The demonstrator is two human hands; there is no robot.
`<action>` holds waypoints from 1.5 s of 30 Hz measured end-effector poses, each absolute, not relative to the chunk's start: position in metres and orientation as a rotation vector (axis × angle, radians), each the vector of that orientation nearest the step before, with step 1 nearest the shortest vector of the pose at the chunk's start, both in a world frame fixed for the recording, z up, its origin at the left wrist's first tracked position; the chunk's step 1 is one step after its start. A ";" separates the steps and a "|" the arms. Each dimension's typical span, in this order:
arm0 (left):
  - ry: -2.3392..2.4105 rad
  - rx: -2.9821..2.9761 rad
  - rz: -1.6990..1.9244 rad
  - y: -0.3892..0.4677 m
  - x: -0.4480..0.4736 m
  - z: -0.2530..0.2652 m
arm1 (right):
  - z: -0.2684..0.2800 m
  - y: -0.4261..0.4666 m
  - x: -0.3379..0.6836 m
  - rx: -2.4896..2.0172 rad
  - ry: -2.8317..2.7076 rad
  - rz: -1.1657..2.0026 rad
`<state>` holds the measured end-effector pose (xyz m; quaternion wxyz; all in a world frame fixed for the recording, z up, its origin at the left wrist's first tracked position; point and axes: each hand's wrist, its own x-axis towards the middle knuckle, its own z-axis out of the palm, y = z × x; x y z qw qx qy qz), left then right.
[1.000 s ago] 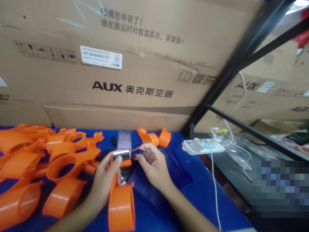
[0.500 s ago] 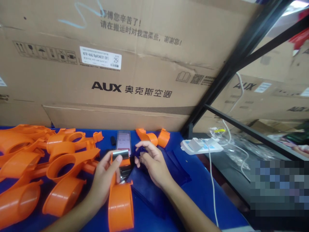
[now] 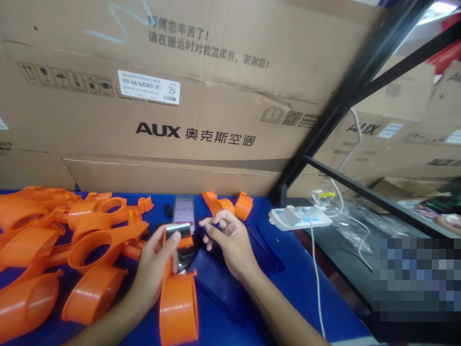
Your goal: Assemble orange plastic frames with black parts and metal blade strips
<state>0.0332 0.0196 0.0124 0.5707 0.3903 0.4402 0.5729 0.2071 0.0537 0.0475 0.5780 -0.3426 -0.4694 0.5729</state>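
My left hand (image 3: 157,257) is closed around an orange plastic tape dispenser (image 3: 179,307). The thumb presses on a shiny metal-and-black piece (image 3: 179,230) at its upper end, and the dispenser's broad round hub hangs towards me. Just to the right, my right hand (image 3: 230,240) has its thumb and fingers drawn together in a pinch. Whatever lies between those fingertips is too small or hidden to name. Beneath the right hand rests a dark blue plastic bag (image 3: 219,283). Another dark, shiny part shows below the left fingers, partly hidden.
Several orange dispensers (image 3: 97,293) are heaped on the left of the blue table (image 3: 298,288). A phone (image 3: 183,211) lies behind my hands, with orange pieces (image 3: 244,205) at the back. A white power strip (image 3: 300,217) with cables sits right, near a black rack post (image 3: 334,101). Cartons (image 3: 201,110) wall the back.
My right hand's thumb and fingers have come closer together, and the hand has turned slightly. The left hand keeps its hold on the tape dispenser almost in place.
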 end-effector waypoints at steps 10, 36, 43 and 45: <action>1.021 0.908 1.337 0.020 0.033 0.013 | 0.043 0.055 0.205 -0.923 -1.055 1.434; 1.019 1.022 1.339 0.024 0.028 0.008 | 0.038 0.046 0.198 -0.860 -1.151 1.248; 1.021 1.094 1.336 0.026 0.025 0.015 | 0.039 0.035 0.195 -0.933 -1.426 0.838; 1.014 1.092 1.330 0.026 0.026 0.017 | 0.040 0.034 0.195 -0.950 -1.502 0.746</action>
